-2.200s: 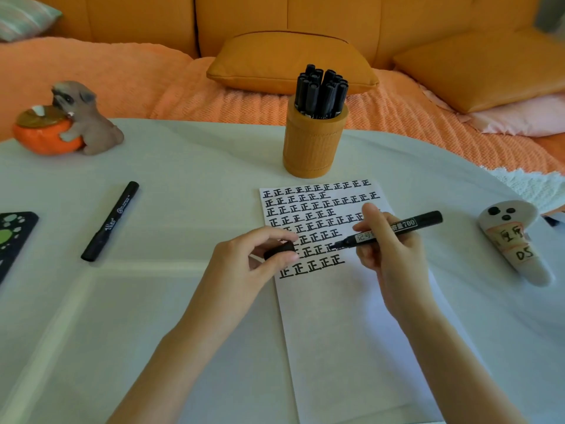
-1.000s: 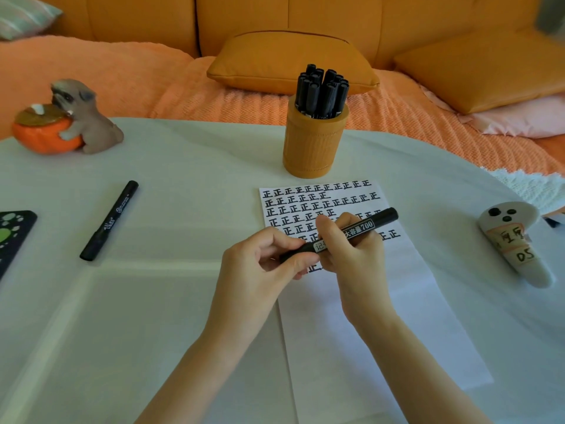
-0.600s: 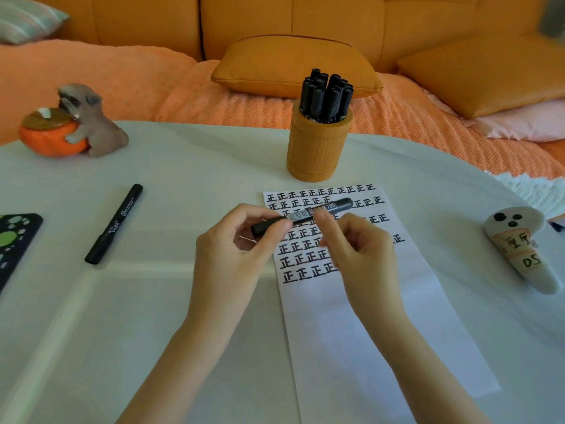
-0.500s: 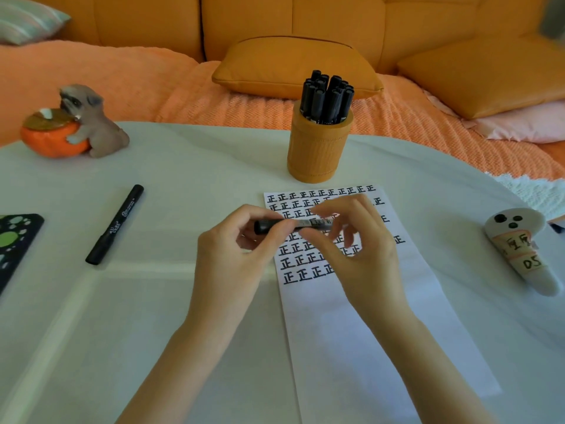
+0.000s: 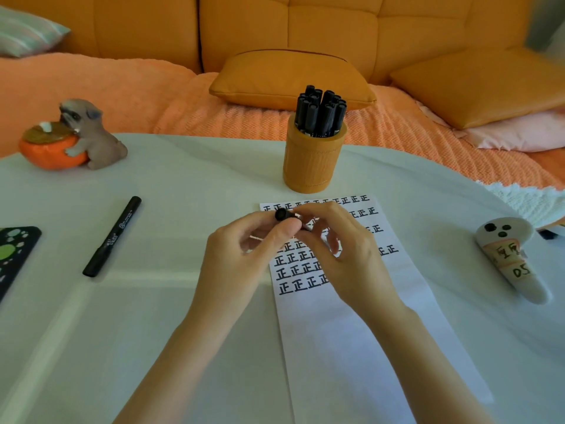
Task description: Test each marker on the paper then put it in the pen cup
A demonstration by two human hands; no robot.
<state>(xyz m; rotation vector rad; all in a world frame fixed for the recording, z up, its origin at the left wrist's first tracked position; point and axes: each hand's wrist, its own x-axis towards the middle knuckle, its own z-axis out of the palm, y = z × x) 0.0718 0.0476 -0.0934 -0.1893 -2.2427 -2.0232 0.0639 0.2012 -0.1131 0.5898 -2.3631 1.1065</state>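
Both hands (left (image 5: 241, 258), right (image 5: 348, 255)) pinch marker (image 5: 282, 214)

pen cup (image 5: 312, 162) behind paper (image 5: 351, 332), spare marker (image 5: 112, 236) left

Black marker (image 5: 282, 215) held above inked paper (image 5: 351, 347), before marker-filled orange pen cup (image 5: 310, 166).

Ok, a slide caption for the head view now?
Left hand and right hand hold a black marker over the paper, pen cup behind.
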